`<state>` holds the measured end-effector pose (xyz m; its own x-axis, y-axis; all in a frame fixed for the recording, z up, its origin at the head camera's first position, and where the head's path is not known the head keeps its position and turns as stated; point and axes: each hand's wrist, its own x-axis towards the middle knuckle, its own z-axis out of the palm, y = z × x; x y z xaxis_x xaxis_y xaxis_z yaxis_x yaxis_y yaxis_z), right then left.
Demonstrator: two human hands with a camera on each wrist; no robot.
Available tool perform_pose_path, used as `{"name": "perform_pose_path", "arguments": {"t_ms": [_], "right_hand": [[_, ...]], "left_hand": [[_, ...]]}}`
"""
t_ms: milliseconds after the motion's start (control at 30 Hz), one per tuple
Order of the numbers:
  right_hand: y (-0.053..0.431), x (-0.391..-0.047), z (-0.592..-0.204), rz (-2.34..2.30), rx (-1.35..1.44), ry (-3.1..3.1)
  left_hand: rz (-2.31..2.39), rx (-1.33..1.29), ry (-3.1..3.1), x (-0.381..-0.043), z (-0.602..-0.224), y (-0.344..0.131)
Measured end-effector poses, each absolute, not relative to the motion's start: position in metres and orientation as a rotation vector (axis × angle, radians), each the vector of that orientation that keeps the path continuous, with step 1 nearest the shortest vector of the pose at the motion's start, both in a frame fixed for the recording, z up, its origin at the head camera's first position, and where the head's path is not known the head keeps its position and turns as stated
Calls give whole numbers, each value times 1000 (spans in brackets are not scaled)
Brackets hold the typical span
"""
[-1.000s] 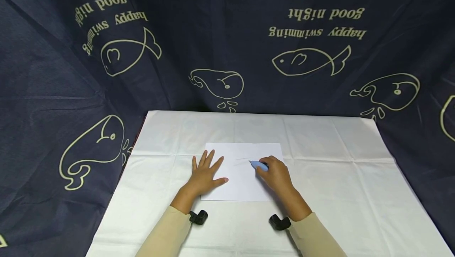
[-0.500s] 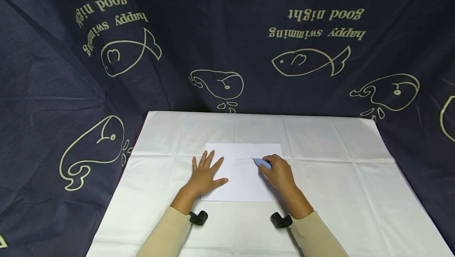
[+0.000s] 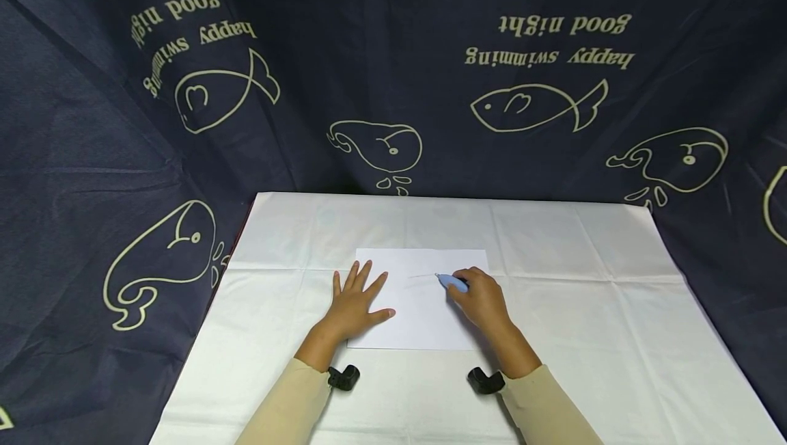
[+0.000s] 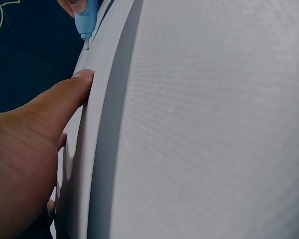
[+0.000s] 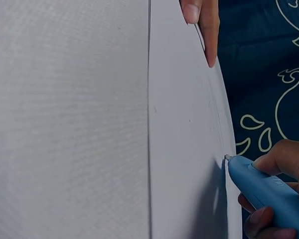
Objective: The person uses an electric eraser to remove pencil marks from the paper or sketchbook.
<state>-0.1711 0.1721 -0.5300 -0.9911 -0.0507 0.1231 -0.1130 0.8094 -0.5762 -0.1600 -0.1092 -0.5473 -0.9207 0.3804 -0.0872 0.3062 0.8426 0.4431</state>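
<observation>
A white sheet of paper (image 3: 424, 329) lies on the white-covered table, with faint pencil lines (image 3: 421, 275) near its upper middle. My left hand (image 3: 350, 309) rests flat with fingers spread over the sheet's left edge, thumb on the paper. In my right hand (image 3: 484, 301) is a light blue electric eraser (image 3: 453, 283), gripped between thumb and curled fingers. Its narrow blunt tip points left and sits at the right end of the upper line. The right wrist view shows the thumb on the upper side of the blue body (image 5: 266, 191) and the tip right at the paper.
The white tablecloth (image 3: 584, 335) has fold creases and spreads around the sheet. A dark blue curtain (image 3: 381, 55) with fish and whale drawings hangs behind and beside the table. Black wrist cameras (image 3: 343, 377) sit at both beige sleeves.
The right hand with the electric eraser has shifted slightly right and away from the body, then barely moved in the last half second. My left hand has stayed in place.
</observation>
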Motion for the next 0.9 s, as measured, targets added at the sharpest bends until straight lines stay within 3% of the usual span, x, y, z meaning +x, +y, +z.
{"name": "perform_pose_path", "arguments": {"t_ms": [900], "right_hand": [[170,-173,-531,920,154,-2868]], "left_hand": [[625,539,2858,-160,-546,-109]]}}
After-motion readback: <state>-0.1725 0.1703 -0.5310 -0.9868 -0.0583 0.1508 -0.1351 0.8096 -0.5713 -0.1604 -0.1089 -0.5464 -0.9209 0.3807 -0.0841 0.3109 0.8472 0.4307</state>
